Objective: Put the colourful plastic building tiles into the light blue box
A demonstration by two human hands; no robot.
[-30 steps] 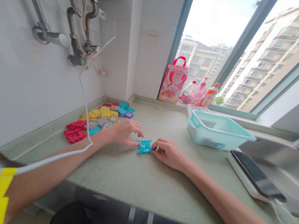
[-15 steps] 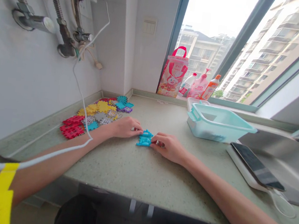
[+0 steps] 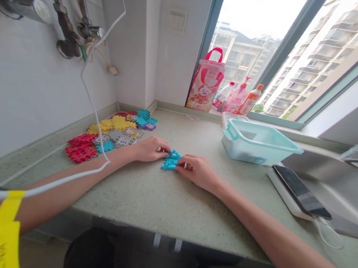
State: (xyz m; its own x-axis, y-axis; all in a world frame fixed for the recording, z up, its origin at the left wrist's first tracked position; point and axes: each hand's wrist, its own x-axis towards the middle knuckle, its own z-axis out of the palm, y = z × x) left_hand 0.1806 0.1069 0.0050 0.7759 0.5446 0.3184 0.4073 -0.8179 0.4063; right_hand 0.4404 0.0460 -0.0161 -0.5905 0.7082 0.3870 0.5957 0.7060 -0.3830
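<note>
Blue interlocking plastic tiles lie on the green speckled counter, pinched from both sides. My left hand grips their left edge with its fingertips. My right hand grips their right edge, with a small red piece showing between its fingers. A spread of loose red, yellow, blue, grey and purple tiles lies along the wall, to the left of my left hand.
A pale teal plastic bin stands at the right back. A phone rests on a white device at the right. A pink bag and bottles stand on the window sill. Pipes and a white cable hang on the left wall.
Both hands have closed in on the blue tiles and pressed them together. The camera has tilted down slightly, so everything sits higher in view.
</note>
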